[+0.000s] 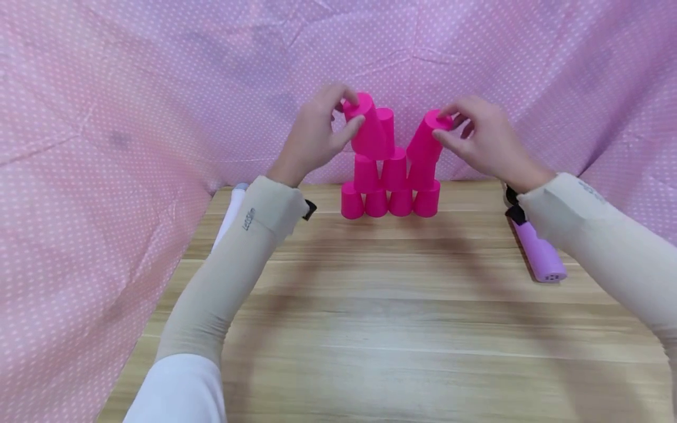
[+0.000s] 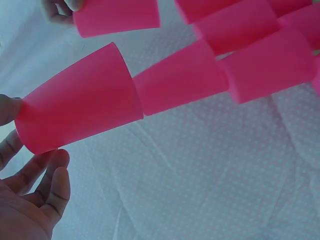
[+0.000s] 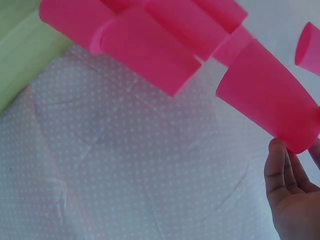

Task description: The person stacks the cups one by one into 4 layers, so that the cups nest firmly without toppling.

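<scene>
Bright pink cups stand upside down in a stepped stack at the table's far side. Several form the bottom row, a row of three sits on it, and one upper cup rises above. With thumb and fingertips, my left hand grips one pink cup by its closed end; in the head view it overlaps the upper cup. My right hand pinches another pink cup near its closed end. That cup leans with its mouth toward the stack, overlapping the row's right cup in the head view.
A light wooden table lies under the stack. A purple handle with a black part lies at the right, partly behind the right forearm. At the left, a white handle-like object is partly behind the left forearm. Pink dotted cloth hangs behind.
</scene>
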{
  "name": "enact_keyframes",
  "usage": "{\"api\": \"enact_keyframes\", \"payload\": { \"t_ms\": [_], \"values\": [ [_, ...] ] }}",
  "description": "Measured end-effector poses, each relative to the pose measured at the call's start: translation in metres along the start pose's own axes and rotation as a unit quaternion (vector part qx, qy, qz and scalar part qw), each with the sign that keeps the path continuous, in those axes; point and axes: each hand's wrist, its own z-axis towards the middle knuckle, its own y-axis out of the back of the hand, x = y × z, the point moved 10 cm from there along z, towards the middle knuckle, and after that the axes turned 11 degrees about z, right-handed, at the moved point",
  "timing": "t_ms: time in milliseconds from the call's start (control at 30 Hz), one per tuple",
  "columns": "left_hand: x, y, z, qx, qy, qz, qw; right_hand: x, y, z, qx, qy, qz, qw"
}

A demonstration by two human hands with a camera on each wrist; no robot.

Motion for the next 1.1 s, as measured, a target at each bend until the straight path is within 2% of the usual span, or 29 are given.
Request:
{"api": "enact_keyframes", "payload": {
  "t_ms": [133,267,367,533,800,1100],
  "values": [
    [0.003,0.003,0.019,-0.007,0.014,0.008,0.9998,-0.018,-0.004,0.019,0.003,-0.050,-0.014,0.999],
    [0.009,-0.001,0.036,0.004,0.049,0.002,0.9988,-0.034,-0.014,0.031,0.025,-0.088,-0.018,0.996],
    [0.017,-0.007,0.047,0.017,0.084,-0.013,0.9963,-0.042,-0.022,0.036,0.037,-0.114,-0.007,0.993],
    [0.021,-0.019,0.063,0.032,0.108,-0.028,0.9933,-0.051,-0.029,0.039,0.047,-0.142,0.002,0.989],
    [0.018,-0.037,0.080,0.063,0.149,-0.016,0.9868,-0.060,-0.034,0.040,0.062,-0.167,0.020,0.984],
    [0.020,-0.051,0.090,0.086,0.176,-0.046,0.9795,-0.068,-0.038,0.041,0.068,-0.200,0.021,0.977]
  ]
}}
